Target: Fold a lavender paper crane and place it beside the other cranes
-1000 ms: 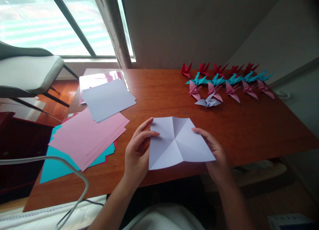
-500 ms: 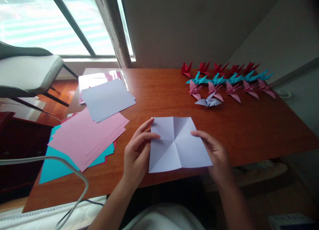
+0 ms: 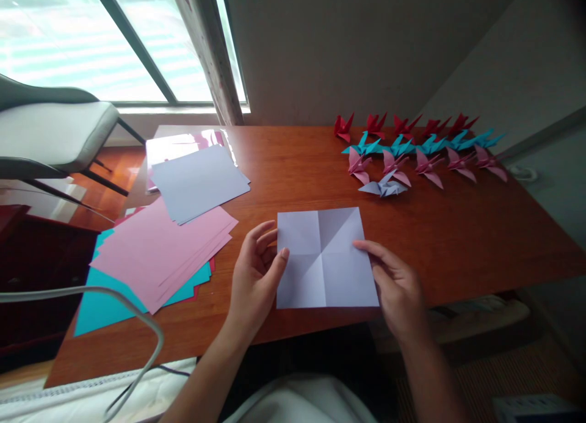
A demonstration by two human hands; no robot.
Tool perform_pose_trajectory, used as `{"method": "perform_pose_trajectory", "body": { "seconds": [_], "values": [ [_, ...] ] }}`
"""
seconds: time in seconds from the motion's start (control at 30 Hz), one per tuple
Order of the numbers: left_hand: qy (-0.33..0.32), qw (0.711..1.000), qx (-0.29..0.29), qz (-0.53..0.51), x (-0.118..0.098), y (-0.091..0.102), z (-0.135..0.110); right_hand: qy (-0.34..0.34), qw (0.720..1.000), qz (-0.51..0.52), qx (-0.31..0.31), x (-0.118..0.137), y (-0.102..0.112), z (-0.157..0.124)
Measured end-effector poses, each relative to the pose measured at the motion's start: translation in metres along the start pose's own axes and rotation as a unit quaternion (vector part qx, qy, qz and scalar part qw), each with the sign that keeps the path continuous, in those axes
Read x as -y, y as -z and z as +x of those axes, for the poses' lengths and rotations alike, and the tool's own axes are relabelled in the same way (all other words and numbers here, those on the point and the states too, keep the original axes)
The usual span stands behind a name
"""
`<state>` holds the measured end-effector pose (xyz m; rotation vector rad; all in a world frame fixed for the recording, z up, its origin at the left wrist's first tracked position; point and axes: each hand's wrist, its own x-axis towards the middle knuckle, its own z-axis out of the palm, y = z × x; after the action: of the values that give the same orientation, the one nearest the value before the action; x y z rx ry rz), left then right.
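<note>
A square sheet of pale lavender paper (image 3: 341,276) is between my hands over the table's front edge. Creases cross at its middle, upright, level and slanting. My left hand (image 3: 259,270) grips its left edge, thumb on top and the other fingers curled behind. At the right edge, my right hand (image 3: 396,282) pinches the sheet with the index finger on top; its thumb is partly hidden. Beyond the sheet stands a folded lavender paper crane (image 3: 383,187), in front of a row of pink paper cranes (image 3: 428,165).
Blue cranes (image 3: 398,147) and red cranes (image 3: 375,126) stand in rows at the back right. Left on the wooden table (image 3: 284,166) lie lavender sheets (image 3: 199,182), pink sheets (image 3: 155,246) and blue sheets (image 3: 105,310). A white cable (image 3: 158,337) loops past the near left corner.
The sheet has turned slightly and flattened, its near edge now level. My left thumb has come onto the top of the sheet, where fingers lay before. My right hand has barely moved.
</note>
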<state>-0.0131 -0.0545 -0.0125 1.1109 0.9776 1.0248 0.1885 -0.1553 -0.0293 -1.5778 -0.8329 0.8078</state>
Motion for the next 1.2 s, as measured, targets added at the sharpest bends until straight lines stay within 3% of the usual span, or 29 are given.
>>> {"method": "perform_pose_trajectory", "body": {
  "seconds": [0.33, 0.6, 0.9, 1.03, 1.2],
  "values": [
    [-0.045, 0.988, 0.023, 0.146, 0.009, 0.006, -0.002, -0.025, 0.993, 0.112, -0.031, 0.004, -0.007, 0.003],
    [-0.015, 0.996, 0.067, 0.057, 0.007, 0.001, -0.002, -0.062, 0.991, 0.119, 0.003, 0.001, -0.006, 0.004],
    [-0.014, 0.991, 0.056, 0.12, 0.004, 0.003, 0.001, -0.084, 0.986, 0.131, 0.056, 0.008, -0.006, 0.014],
    [-0.055, 0.972, 0.07, 0.217, 0.002, 0.008, 0.006, -0.016, 0.998, 0.044, 0.031, 0.005, -0.007, 0.028],
    [-0.158, 0.894, 0.096, 0.407, 0.0, 0.011, 0.026, 0.074, 0.982, -0.167, 0.052, 0.005, -0.011, 0.044]
  ]
}}
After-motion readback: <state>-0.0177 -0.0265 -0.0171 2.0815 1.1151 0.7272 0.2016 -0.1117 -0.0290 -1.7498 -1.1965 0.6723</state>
